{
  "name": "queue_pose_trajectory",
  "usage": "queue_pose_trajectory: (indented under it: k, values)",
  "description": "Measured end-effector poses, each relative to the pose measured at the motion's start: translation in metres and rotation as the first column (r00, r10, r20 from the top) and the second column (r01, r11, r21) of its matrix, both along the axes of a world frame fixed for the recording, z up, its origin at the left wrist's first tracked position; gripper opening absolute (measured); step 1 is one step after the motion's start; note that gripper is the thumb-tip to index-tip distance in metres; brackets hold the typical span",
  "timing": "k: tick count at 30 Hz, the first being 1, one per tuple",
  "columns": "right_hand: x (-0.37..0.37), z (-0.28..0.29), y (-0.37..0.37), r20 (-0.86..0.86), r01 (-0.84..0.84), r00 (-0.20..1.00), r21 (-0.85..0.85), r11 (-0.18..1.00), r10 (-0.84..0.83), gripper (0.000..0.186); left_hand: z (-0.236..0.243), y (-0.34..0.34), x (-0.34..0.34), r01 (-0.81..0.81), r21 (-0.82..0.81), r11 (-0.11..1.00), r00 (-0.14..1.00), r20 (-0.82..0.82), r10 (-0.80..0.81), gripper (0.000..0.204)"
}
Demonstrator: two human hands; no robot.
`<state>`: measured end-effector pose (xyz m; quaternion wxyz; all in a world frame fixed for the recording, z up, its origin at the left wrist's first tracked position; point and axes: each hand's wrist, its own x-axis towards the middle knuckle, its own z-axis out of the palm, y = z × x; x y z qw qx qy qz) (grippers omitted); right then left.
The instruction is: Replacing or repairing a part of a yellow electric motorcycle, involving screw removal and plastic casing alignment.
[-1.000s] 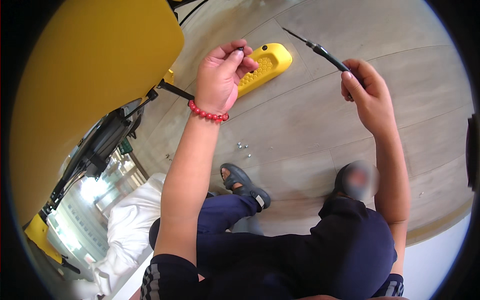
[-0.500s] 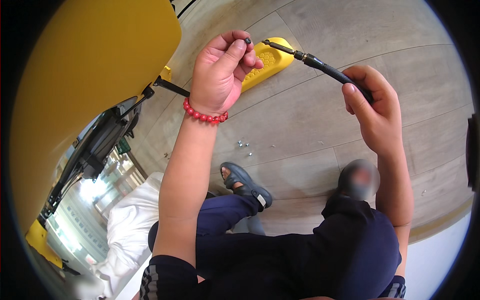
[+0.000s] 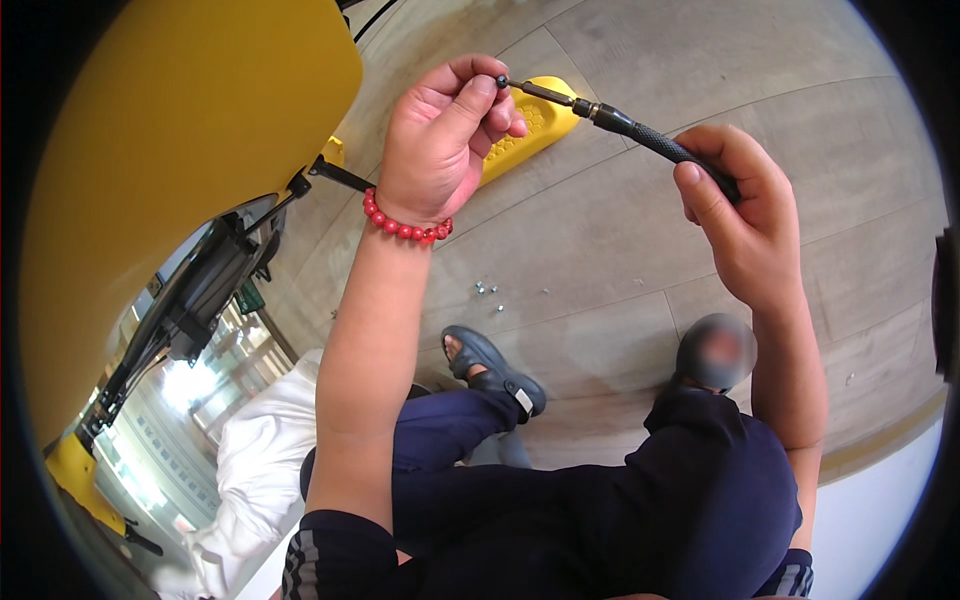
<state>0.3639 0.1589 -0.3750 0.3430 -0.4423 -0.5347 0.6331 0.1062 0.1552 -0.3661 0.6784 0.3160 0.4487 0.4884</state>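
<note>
Between thumb and index finger, my left hand [image 3: 440,140] pinches a small dark screw [image 3: 502,81]. A string of red beads [image 3: 405,228] circles that wrist. My right hand [image 3: 745,205] grips the rear of a black screwdriver [image 3: 650,140] with a knurled handle. Its slim bit points left, and the tip meets the screw's head or sits right beside it; which of the two I cannot tell. Behind my left fingers, a yellow footrest-like part [image 3: 530,125] with a honeycomb pattern shows above the floor.
A large yellow panel [image 3: 220,110] fills the upper left, with a black frame [image 3: 190,310] below it. Several small metal screws [image 3: 485,289] lie on the wood-look floor [image 3: 590,240]. White cloth [image 3: 265,440] hangs at the lower left. My feet, one in a dark sandal [image 3: 490,365], rest below.
The screwdriver has moved left and slightly up in my right hand, so its tip now reaches the screw. My left hand has stayed nearly still.
</note>
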Motion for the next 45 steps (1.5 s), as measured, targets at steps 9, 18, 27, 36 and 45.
queue_pose_trajectory:
  k: [9, 18, 27, 36, 45]
  values:
    - [0.002, 0.004, -0.003, 0.048, 0.004, 0.999, 0.035, 0.999, -0.006, 0.013, 0.003, -0.001, -0.001, 0.045, 0.003, 0.999, 0.996, -0.075, -0.045, 0.015]
    - [-0.006, 0.001, -0.002, 0.075, -0.017, 0.997, 0.045, 0.999, 0.014, 0.014, 0.006, 0.006, -0.008, 0.067, -0.036, 0.997, 0.979, -0.192, -0.073, 0.015]
    - [-0.042, 0.003, 0.019, 0.176, -0.051, 0.984, 0.242, 0.969, 0.007, 0.015, -0.011, 0.037, -0.008, -0.166, -0.134, 0.977, 0.923, 0.328, 0.201, 0.016]
    - [-0.106, -0.017, 0.04, 0.144, -0.01, 0.988, 0.43, 0.903, -0.057, 0.017, -0.027, 0.066, -0.029, -0.356, -0.057, 0.933, 0.84, 0.418, 0.346, 0.016]
    - [-0.143, -0.027, 0.038, 0.088, -0.001, 0.996, 0.343, 0.939, -0.031, 0.018, -0.031, 0.077, -0.036, -0.316, 0.103, 0.943, 0.866, 0.438, 0.242, 0.019]
